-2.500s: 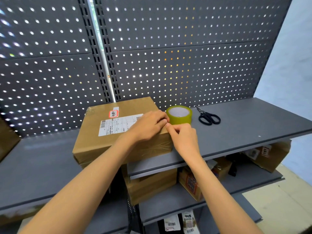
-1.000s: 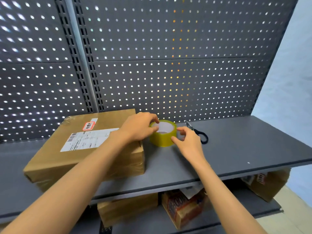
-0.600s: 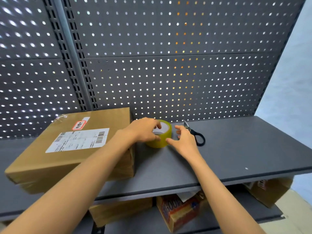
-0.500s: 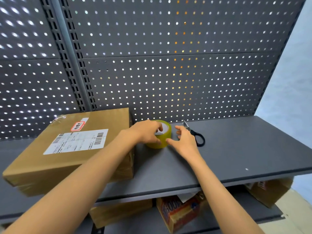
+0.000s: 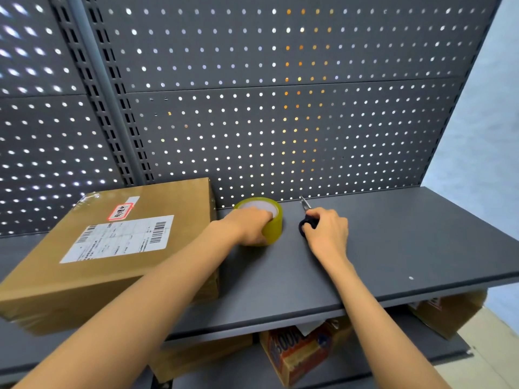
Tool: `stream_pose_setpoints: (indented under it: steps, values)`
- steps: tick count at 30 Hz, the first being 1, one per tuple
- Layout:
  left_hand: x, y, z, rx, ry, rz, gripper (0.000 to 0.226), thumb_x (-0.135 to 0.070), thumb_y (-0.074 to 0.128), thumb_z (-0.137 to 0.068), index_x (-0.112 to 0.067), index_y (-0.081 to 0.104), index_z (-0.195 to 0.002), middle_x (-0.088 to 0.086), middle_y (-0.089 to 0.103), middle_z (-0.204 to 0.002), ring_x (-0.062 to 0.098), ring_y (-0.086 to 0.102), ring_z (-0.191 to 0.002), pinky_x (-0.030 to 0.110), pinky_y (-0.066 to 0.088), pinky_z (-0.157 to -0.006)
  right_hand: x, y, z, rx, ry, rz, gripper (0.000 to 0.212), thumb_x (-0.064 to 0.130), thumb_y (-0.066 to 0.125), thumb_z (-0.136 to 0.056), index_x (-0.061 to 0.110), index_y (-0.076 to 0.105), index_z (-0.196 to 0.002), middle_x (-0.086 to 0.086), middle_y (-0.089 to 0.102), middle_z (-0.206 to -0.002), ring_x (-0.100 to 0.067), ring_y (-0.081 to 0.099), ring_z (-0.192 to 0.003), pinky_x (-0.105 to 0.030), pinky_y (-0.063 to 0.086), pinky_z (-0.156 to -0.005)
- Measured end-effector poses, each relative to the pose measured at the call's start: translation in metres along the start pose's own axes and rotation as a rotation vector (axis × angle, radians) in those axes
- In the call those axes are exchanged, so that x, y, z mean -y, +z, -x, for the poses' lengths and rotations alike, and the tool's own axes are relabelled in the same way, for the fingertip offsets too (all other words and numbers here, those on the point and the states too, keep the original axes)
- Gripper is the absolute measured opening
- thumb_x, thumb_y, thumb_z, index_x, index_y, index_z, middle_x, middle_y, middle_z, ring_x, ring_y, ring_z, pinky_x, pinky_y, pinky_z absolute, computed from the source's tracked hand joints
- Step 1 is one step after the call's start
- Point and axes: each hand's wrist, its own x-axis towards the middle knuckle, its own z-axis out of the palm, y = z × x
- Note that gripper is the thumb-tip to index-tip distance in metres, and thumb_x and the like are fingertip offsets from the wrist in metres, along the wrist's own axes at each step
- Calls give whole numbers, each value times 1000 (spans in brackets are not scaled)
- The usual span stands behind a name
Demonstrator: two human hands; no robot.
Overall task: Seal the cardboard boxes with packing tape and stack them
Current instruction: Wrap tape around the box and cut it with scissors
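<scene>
The person's left hand (image 5: 247,224) sits on top of the yellowish round roll of packing tape (image 5: 268,220), fingers curled over its near rim and gripping it, the fingertips dipping toward the roll's pale hollow core. The roll stands flat on the dark grey metal shelf (image 5: 393,248), just past the left knuckles and close to the perforated grey back panel (image 5: 280,122). Just beside the left wrist, on its outer side, rests the brown cardboard box with a white shipping label and a small red-edged sticker (image 5: 112,248); glossy tape shows at its far corner, and its near right corner lies under the forearm. The right hand (image 5: 325,231) is a short way from the roll, fingers curled around the black handles of a pair of scissors (image 5: 306,217), whose silver blades poke out beyond the fingertips toward the back panel. The scissors lie between the two hands, closer to the right one. Below the wrists, under the shelf's front edge, more cardboard boxes (image 5: 295,355) sit on a lower shelf.
</scene>
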Motion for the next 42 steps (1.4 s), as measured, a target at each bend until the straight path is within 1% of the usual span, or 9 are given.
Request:
stream_pose_setpoints:
  steps: [8,12,16,21,25,28,33,38,42]
  values:
    - [2,-1,-2,-92,-5,113,45,-29,58,-93,-12,46,-132,8,51,-132,29,46,-123,34,37,-87,8,5,5,40,-99,-128,32,16,55,-93,12,62,-124,-10,60,-127,-29,49,-118,-32,35,-98]
    - [6,-12,4,-253,78,473,29,-31,69,-85,-10,53,-95,6,52,-88,30,53,-89,35,40,-74,30,-4,7,191,-126,-495,43,26,52,-98,11,48,-138,-6,51,-139,-19,48,-128,-28,36,-106]
    - [8,-30,29,-369,246,827,46,-39,67,-74,-1,58,-99,21,54,-83,16,45,-73,39,42,-69,55,-37,5,276,-104,-808,56,22,56,-96,16,33,-147,7,38,-146,-8,36,-135,-15,31,-102]
    - [13,-47,70,-341,386,1105,19,-8,67,-86,-14,59,-101,-9,60,-84,2,55,-77,18,47,-73,81,-65,11,361,-297,-834,44,23,61,-92,23,51,-135,12,59,-119,1,55,-105,-15,45,-89]
    - [15,-42,91,-495,333,1208,18,-6,65,-88,-8,58,-104,1,62,-89,5,59,-79,22,51,-72,100,-65,26,179,-553,-671,37,29,60,-90,26,59,-127,11,61,-121,6,53,-107,-10,40,-93]
    - [14,-34,102,-659,292,1184,21,-18,65,-85,-7,60,-101,15,60,-88,12,56,-81,41,51,-72,110,-58,40,79,-673,-545,33,23,56,-96,18,60,-128,7,58,-131,8,48,-117,-1,30,-95]
    - [1,-26,117,-866,269,1219,21,-17,63,-85,-6,59,-101,20,59,-89,14,53,-79,48,51,-73,124,-55,61,-115,-767,-467,34,26,50,-96,18,62,-127,-2,57,-134,-9,50,-126,-21,36,-107]
    - [-8,-25,129,-923,308,1220,13,-11,62,-85,-12,58,-98,3,57,-81,9,50,-73,28,49,-64,127,-57,79,-321,-827,-434,35,29,48,-94,15,66,-120,-4,63,-126,-19,58,-120,-42,42,-103]
    - [-11,-18,133,-983,281,1181,11,-12,61,-85,-9,57,-95,19,55,-79,21,43,-68,45,43,-60,126,-48,90,-459,-855,-407,32,23,50,-93,9,69,-114,-6,67,-120,-21,60,-117,-39,41,-102]
